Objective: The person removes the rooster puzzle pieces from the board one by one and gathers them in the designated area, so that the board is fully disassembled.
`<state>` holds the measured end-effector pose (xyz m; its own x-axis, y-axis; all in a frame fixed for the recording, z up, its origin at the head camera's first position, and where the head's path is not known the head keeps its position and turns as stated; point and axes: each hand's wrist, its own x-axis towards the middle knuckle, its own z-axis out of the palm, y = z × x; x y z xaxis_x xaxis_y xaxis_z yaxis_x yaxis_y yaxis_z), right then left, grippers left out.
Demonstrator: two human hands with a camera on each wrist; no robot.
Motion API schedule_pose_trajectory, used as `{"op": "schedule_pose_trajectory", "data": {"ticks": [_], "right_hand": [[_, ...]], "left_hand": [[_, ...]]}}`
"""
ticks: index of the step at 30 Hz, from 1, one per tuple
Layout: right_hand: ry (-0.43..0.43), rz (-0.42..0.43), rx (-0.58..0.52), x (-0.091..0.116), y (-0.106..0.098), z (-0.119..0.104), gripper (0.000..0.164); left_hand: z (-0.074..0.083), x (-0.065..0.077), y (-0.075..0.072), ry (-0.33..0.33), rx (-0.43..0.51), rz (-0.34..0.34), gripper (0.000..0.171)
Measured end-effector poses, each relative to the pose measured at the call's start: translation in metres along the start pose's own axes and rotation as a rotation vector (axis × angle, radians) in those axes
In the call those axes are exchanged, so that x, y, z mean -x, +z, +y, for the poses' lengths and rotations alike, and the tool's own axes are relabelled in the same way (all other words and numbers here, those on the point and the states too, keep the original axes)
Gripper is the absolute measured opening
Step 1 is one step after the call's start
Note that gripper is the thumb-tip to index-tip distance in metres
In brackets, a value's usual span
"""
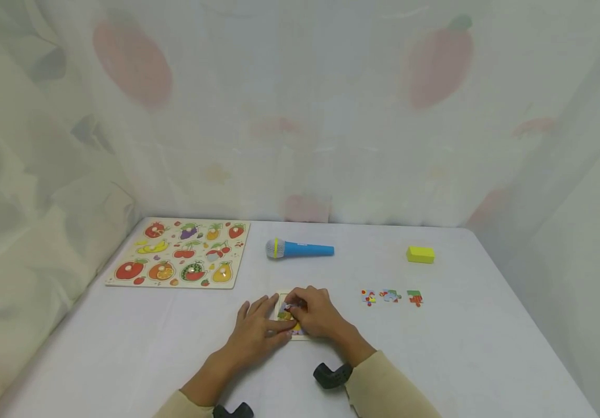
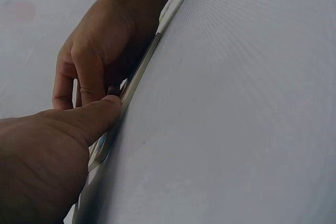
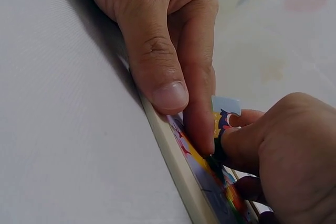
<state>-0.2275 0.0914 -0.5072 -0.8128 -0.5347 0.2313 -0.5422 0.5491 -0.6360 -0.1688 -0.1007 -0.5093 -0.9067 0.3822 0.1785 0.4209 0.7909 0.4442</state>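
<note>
A small jigsaw puzzle in a pale frame [image 1: 300, 338] lies on the table between both hands, partly covered by them. My right hand [image 1: 320, 313] pinches a jigsaw piece [image 3: 224, 109] between thumb and fingers. In the right wrist view this piece stands tilted up over the puzzle picture, showing light blue, yellow and dark patches. My left hand [image 1: 258, 331] rests along the left and near side of the puzzle, fingers fairly straight. Its thumb [image 3: 170, 95] presses at the frame's near edge, with a finger reaching onto the picture beside the held piece.
Three loose jigsaw pieces [image 1: 390, 296] lie right of the puzzle. Behind it is a blue toy microphone [image 1: 307, 249]. A fruit peg board [image 1: 174, 284] occupies the back left, a yellow block [image 1: 420, 255] the back right. Fabric walls [image 1: 305, 145] enclose the table's back and sides.
</note>
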Motion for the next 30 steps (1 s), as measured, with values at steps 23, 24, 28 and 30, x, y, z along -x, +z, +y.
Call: {"op": "schedule_pose_trajectory", "data": {"ticks": [23, 24, 28, 30], "right_hand": [[0.146, 0.146, -0.397, -0.002, -0.017, 0.002, 0.012], [0.144, 0.156, -0.398, -0.002, -0.019, 0.002, 0.011], [0.121, 0.196, -0.403, -0.001, -0.025, -0.001, 0.009], [0.107, 0.214, -0.404, 0.0, -0.028, -0.001, 0.009]], "left_hand": [[0.001, -0.001, -0.002, -0.018, 0.006, -0.026, 0.026], [0.001, -0.001, -0.002, -0.021, 0.007, -0.027, 0.026], [0.002, 0.0, -0.002, -0.028, 0.015, -0.028, 0.026], [0.002, -0.001, -0.001, -0.031, 0.017, -0.03, 0.026]]}}
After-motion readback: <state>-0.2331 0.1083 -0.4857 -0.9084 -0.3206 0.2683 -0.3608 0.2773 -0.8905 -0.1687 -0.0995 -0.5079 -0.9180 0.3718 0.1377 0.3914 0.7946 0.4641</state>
